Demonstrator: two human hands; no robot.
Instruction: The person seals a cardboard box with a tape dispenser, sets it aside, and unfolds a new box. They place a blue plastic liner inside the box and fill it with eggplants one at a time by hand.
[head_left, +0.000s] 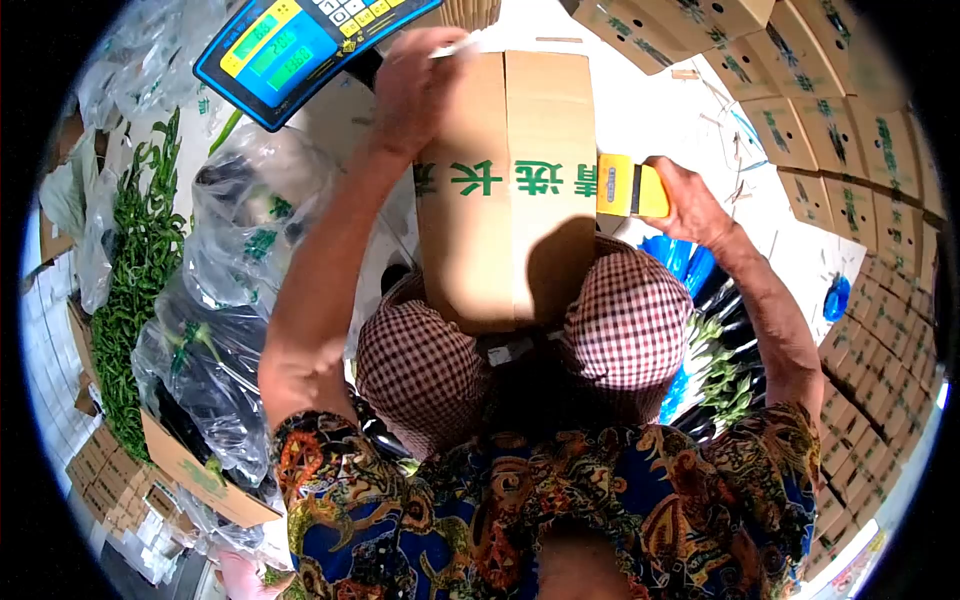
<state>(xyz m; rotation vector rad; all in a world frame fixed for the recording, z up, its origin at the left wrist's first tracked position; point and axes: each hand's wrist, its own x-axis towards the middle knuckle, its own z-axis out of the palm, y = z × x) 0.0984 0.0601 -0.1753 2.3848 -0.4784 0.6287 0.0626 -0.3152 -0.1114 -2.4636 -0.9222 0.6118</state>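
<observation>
An upright brown cardboard carton (465,240) with green print and a lengthwise seam stands between my knees. My left hand (415,85) is at the carton's far left corner. Its fingers are closed on a thin white piece (457,46), blurred and too small to name. On the carton's right side my right hand (690,200) grips a yellow block-shaped tool (617,185) with a dark band and a small grey label. The tool's left end meets the carton's edge. A shadow falls over the carton's lower right.
A blue digital scale (290,60) stands at the upper left. Long green peppers (140,290) and plastic-bagged eggplants (205,390) lie to the left. More produce in blue wrap (715,370) lies at the right. Printed cartons (850,140) are stacked along the right side.
</observation>
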